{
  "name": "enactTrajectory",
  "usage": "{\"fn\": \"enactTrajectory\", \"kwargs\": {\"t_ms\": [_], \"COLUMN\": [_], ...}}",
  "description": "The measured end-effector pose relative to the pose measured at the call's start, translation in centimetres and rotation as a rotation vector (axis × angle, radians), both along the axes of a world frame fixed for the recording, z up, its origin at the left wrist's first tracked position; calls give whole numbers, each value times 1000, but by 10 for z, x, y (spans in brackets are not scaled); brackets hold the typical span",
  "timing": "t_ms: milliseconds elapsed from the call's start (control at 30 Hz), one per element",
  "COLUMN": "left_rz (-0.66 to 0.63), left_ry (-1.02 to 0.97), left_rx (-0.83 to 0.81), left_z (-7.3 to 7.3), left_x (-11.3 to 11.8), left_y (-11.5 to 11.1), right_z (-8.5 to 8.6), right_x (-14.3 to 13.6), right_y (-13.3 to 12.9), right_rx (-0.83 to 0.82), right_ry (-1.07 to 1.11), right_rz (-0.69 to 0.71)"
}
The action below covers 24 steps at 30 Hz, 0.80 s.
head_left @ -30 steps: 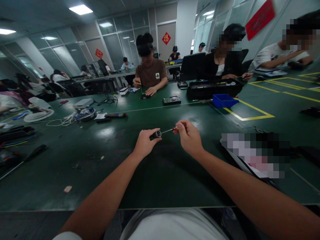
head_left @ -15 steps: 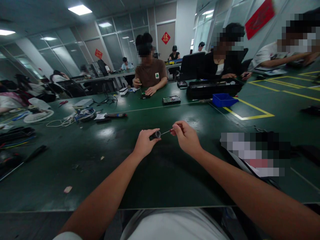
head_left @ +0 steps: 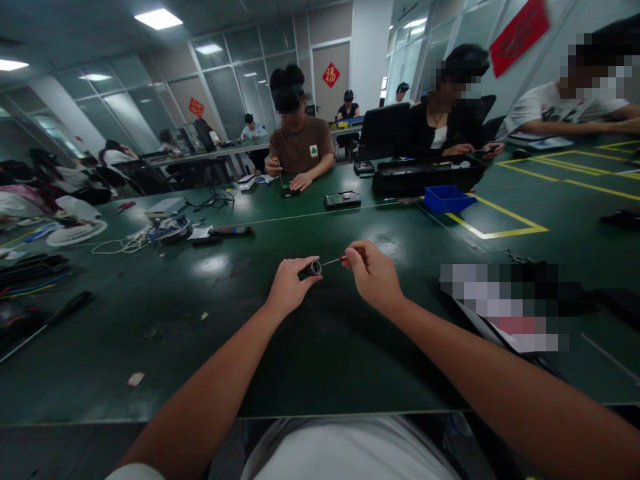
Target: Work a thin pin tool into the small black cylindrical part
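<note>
My left hand is closed around a small black cylindrical part, whose round open end faces right. The part's exact kind does not show. In my right hand I grip a screwdriver by its reddish handle. Its thin metal shaft points left, and the tip is at the cylinder's open end; whether it touches inside I cannot tell. Both hands are held above the green table.
Across the table a person in a brown shirt works on a small board. A hard drive, a blue bin and a black housing stand at the back. Cables and a long screwdriver lie left; a covered device lies right.
The black cylinder has turned slightly at its open end, and the screwdriver has shifted very little. My hands stay in nearly the same place.
</note>
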<state>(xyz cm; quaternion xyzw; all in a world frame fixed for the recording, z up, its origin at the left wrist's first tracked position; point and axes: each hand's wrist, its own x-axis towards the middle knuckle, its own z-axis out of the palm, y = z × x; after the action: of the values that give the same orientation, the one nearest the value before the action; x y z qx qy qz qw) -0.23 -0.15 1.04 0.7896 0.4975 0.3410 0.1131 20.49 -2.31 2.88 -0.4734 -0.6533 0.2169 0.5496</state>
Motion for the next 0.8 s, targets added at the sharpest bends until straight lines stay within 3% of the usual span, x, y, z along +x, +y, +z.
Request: {"fn": "enactTrajectory", "kwargs": {"t_ms": [133, 333, 533, 800], "left_rz": [-6, 7, 21, 10], "left_ry": [11, 30, 39, 32], "left_rx": [11, -15, -27, -29], "left_z": [0, 3, 2, 3], "left_x": [0, 1, 1, 1], "left_y": [0, -1, 0, 0], "right_z": [0, -2, -3, -3], "right_x": [-1, -1, -1, -1], "right_y": [1, 2, 3, 3], "right_rx": [-36, -3, -57, -21], "right_ry": [11, 13, 33, 28], "right_rz": [35, -18, 45, -33]}}
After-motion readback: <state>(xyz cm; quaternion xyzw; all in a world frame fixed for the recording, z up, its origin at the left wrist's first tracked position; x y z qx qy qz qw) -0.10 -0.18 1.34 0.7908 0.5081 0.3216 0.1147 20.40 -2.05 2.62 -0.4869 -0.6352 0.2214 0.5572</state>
